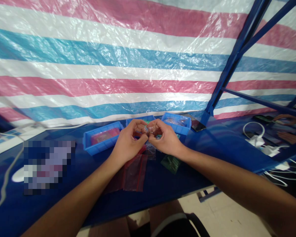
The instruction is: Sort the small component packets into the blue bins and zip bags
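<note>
My left hand and my right hand meet above the middle of the blue table, fingertips pinched close together. Between them is a small clear, shiny piece that looks like a plastic bag; the fingers partly hide it. Red-tinted zip bags lie on the table under my left wrist. Below my right wrist is a green bag with thin pieces in it. Behind my hands stand a blue bin with red bags, a middle bin mostly hidden, and a right bin holding clear bags.
A dark phone lies beside the right bin. White cables and adapters cluster at the right, near another person's hand. A blue metal post rises behind. On the left are a pixelated object and a white cable.
</note>
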`<state>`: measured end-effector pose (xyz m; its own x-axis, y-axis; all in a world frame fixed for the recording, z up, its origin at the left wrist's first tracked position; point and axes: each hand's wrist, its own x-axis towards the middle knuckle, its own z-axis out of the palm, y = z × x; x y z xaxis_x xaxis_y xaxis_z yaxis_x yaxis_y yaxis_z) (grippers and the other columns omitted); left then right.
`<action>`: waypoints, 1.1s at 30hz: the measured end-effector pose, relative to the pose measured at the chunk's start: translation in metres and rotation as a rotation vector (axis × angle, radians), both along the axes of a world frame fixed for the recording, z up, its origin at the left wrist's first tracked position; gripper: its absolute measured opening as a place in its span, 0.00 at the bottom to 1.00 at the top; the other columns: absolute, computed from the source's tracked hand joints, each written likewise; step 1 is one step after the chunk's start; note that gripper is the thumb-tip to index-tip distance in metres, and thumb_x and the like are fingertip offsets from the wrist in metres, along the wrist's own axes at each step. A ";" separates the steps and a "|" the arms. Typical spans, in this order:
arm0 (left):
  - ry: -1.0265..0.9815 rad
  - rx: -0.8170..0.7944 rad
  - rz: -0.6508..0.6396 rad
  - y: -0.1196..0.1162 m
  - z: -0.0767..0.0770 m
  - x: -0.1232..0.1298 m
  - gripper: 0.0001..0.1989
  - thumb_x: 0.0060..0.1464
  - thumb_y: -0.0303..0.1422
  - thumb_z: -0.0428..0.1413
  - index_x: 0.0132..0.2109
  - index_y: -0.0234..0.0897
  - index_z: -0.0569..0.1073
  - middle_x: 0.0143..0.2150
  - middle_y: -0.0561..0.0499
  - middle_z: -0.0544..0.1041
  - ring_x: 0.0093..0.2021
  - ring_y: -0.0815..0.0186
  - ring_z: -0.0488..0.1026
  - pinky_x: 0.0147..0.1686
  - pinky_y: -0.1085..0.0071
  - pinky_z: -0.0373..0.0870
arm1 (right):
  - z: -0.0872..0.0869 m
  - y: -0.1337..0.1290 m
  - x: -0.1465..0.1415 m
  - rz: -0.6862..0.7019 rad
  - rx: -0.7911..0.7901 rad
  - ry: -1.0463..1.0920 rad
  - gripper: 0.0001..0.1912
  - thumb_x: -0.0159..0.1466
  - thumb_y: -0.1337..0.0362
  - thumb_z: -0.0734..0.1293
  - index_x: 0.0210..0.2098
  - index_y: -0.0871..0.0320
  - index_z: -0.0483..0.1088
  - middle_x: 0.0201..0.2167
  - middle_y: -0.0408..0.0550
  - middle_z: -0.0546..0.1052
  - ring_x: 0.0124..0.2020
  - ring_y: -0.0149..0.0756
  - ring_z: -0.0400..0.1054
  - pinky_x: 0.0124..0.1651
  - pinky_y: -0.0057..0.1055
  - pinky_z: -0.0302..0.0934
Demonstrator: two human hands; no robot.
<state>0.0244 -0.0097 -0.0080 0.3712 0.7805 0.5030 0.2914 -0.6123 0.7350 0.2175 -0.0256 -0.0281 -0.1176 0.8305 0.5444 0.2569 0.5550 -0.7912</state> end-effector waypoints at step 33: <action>0.291 0.540 0.063 0.003 0.007 -0.017 0.08 0.71 0.34 0.59 0.54 0.42 0.81 0.56 0.43 0.80 0.59 0.53 0.77 0.63 0.53 0.74 | 0.010 0.010 0.022 0.417 -0.517 0.481 0.19 0.66 0.49 0.78 0.48 0.56 0.85 0.45 0.52 0.87 0.45 0.40 0.82 0.40 0.30 0.76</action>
<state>0.0074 -0.0070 -0.0010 0.5140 0.4685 0.7186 0.4808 -0.8511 0.2110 0.2396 -0.0161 -0.0179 -0.3232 0.9301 0.1747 -0.3225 0.0653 -0.9443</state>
